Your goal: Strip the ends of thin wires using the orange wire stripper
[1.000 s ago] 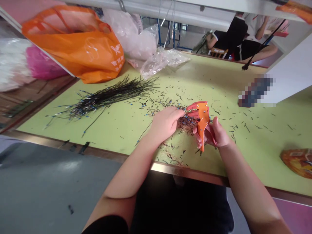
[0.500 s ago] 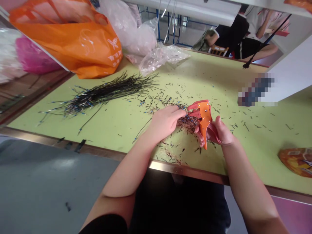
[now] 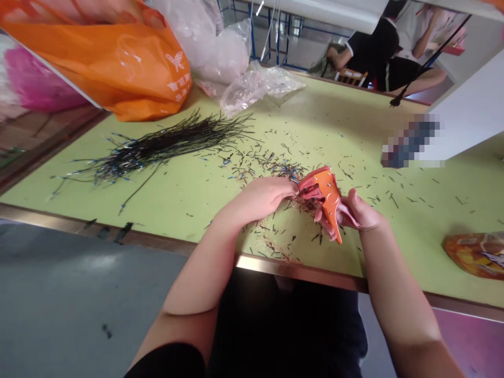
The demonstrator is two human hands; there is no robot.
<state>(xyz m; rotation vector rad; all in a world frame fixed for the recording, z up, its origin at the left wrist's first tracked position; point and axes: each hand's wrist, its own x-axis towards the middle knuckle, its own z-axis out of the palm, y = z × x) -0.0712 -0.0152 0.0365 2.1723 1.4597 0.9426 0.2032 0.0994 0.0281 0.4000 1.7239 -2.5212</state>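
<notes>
Presently my right hand (image 3: 360,211) is wrapped round one orange wire stripper (image 3: 331,197), held over the surface (image 3: 185,181). My left hand (image 3: 265,198) is at its mouth; pinch hidden, cannot tell. Judged step: lining up; next calls for steady alignment. Count: one black wire bundle (image 3: 177,139), strands uncountable.

My right hand (image 3: 361,211) grips an orange-and-red plier-like tool (image 3: 329,195), right of centre; thin black wire bundle (image 3: 173,138), upper left.

Orange bag (image 3: 134,73) beside crumpled clear plastic (image 3: 262,86), pink plastic (image 3: 41,81) farther left, shiny amber packet (image 3: 470,254) far right.
</notes>
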